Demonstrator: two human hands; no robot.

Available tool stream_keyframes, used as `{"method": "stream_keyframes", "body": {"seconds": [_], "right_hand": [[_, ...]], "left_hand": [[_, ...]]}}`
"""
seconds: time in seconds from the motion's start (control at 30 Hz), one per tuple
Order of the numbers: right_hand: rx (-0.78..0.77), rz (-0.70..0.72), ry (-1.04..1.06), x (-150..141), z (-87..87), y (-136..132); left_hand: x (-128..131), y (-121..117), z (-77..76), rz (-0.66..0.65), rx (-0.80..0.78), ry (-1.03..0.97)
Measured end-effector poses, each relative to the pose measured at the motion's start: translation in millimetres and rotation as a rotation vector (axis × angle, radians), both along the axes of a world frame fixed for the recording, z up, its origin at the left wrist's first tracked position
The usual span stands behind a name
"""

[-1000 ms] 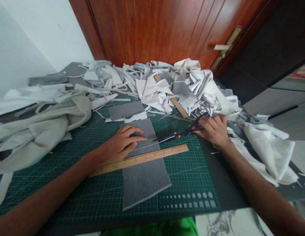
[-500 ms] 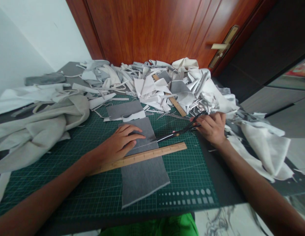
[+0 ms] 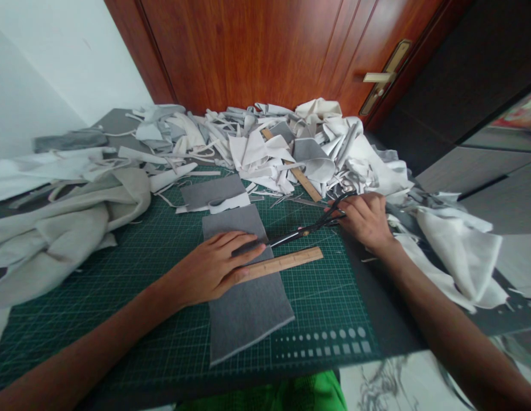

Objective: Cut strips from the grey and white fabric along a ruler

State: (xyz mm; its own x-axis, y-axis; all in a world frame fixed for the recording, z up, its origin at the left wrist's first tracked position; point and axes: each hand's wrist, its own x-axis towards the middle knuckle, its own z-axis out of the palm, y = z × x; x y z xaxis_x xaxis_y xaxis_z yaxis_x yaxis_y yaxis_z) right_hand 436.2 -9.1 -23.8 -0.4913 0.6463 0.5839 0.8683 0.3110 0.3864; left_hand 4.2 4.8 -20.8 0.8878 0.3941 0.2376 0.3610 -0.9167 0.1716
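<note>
A grey piece of fabric (image 3: 250, 314) lies across the green cutting mat (image 3: 329, 308). My left hand (image 3: 220, 265) rests on it with fingers stretched out, the thumb against the wooden ruler (image 3: 286, 262), which lies slantwise over the cloth. My right hand (image 3: 363, 220) is closed round the handles of a pair of black scissors (image 3: 305, 232). The blades point left and reach the right edge of the fabric, close to my left fingertips. Their tips are hard to make out there. Beyond lies a smaller grey fabric piece (image 3: 214, 191) with a white strip (image 3: 228, 203) on it.
A heap of white and grey fabric scraps (image 3: 265, 154) lines the back of the table, with a second wooden ruler (image 3: 305, 184) among them. Beige cloth (image 3: 77, 228) is bunched at the left, white cloth (image 3: 457, 245) at the right. A wooden door (image 3: 248, 51) stands behind.
My left hand has slid right and down, its thumb now over the ruler and its fingers nearer the scissors. The scissors have barely moved. The whole view has shifted slightly.
</note>
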Motion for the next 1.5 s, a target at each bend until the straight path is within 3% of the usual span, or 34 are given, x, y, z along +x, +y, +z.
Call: {"method": "stream_keyframes", "body": {"seconds": [0.67, 0.9, 1.07, 1.3, 1.5], "right_hand": [[-0.080, 0.049, -0.023, 4.1, -0.8, 7.1], [0.003, 0.067, -0.037, 5.9, 0.7, 5.8], [-0.037, 0.011, -0.032, 5.3, 1.4, 3.8], [0.046, 0.124, -0.018, 6.4, -6.1, -3.1], [0.095, 0.121, 0.007, 8.2, -13.7, -5.2]], "left_hand": [[-0.1, 4.5, -1.5, 0.027, -0.159, -0.063], [0.8, 4.8, -1.5, 0.027, -0.148, -0.054], [1.0, 5.0, -2.1, 0.038, -0.161, -0.067], [0.8, 4.7, 0.4, 0.056, -0.167, -0.051], [0.0, 5.2, 0.5, 0.049, -0.189, -0.060]]}}
